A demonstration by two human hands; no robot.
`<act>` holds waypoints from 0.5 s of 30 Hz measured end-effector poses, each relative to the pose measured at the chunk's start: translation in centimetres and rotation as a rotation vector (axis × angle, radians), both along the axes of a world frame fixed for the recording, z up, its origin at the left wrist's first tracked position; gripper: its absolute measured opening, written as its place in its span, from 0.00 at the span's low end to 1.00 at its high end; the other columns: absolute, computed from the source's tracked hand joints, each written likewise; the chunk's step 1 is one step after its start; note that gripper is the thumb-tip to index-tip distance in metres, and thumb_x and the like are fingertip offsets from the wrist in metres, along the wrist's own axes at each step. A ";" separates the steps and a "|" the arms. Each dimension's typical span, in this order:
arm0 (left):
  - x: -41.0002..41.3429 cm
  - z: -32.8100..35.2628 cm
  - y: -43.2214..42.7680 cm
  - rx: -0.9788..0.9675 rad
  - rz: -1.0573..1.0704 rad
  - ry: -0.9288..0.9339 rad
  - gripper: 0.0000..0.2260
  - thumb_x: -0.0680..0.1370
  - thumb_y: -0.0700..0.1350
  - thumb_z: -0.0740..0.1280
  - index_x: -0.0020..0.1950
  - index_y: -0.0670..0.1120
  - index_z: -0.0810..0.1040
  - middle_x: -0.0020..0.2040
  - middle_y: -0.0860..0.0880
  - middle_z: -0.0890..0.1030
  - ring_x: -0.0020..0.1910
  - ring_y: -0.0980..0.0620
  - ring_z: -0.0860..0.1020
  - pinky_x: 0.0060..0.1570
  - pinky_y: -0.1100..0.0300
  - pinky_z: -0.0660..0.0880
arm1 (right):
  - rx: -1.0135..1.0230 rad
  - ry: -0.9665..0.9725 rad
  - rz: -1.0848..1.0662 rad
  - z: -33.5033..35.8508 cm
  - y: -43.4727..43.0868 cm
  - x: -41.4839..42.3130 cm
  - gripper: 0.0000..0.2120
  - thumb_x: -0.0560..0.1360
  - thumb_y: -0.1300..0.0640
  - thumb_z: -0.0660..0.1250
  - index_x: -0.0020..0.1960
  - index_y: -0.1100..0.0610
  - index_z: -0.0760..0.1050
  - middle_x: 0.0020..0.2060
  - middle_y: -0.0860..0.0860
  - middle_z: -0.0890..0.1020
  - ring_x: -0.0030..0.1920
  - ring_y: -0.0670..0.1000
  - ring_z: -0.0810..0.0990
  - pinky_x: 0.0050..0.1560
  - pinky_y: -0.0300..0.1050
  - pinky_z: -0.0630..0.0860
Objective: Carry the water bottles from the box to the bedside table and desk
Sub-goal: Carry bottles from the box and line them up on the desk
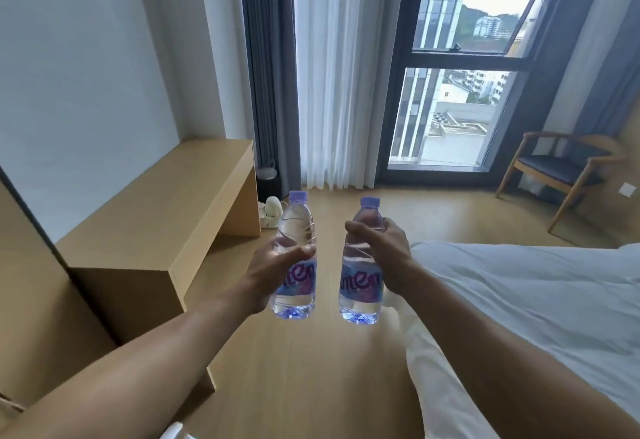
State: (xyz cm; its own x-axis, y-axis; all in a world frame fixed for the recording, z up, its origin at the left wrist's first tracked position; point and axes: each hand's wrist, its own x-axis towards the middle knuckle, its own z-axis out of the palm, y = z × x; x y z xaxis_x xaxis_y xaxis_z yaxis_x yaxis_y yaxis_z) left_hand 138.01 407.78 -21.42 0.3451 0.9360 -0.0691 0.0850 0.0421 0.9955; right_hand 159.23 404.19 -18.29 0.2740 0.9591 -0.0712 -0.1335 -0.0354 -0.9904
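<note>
A: Head view, the only one. Whereabouts of the bottles?

B: Both up in the air, upright, side by side but apart, above the wooden floor (311, 369) between the desk (166, 203) and the bed (536, 300). Left bottle (300, 275) wrapped by the left hand (273, 270) at the waist, just above the label, thumb laid across the front. Right bottle (362, 284) held higher, at the ribbed shoulder, by the right hand (388, 248), fingers curled round.

A: Full?

B: Seemingly: clear water up near the purple caps. Some heft then, though probably easy enough one-handed.

A: Stiff or soft?

B: Thin plastic by the look, likely to dent under a hard squeeze. Smooth, maybe slippery on the label. Better taken at the ribbed middle than by the cap.

A: Fragile?

B: Hardly. Caps on, so little risk of spilling. Tall and narrow, though; best set down flat on the base to avoid tipping.

A: Destination?

B: Desk close by on the left. No bedside table or box in sight.
</note>
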 end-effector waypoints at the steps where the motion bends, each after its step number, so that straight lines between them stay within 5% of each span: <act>1: 0.5 -0.2 1.6 0.001 0.001 0.005 0.23 0.68 0.56 0.76 0.58 0.49 0.78 0.52 0.43 0.85 0.51 0.43 0.85 0.57 0.41 0.81 | -0.003 -0.002 0.006 -0.1 1.6 0.5 0.18 0.69 0.56 0.77 0.53 0.59 0.74 0.47 0.60 0.83 0.43 0.56 0.86 0.42 0.45 0.82; 10: 3.7 -1.6 19.6 0.002 -0.001 0.021 0.32 0.63 0.62 0.78 0.61 0.48 0.76 0.53 0.43 0.85 0.50 0.44 0.86 0.54 0.42 0.82 | -0.035 -0.042 -0.012 -1.5 19.5 3.4 0.21 0.67 0.54 0.79 0.54 0.60 0.75 0.46 0.60 0.84 0.43 0.58 0.86 0.51 0.58 0.83; 15: 4.4 -0.3 28.9 0.027 -0.021 0.042 0.29 0.64 0.61 0.77 0.59 0.46 0.77 0.51 0.43 0.85 0.47 0.46 0.86 0.48 0.52 0.84 | -0.011 -0.031 -0.019 -0.2 28.4 4.0 0.13 0.70 0.59 0.76 0.48 0.60 0.74 0.43 0.60 0.82 0.40 0.58 0.84 0.45 0.50 0.84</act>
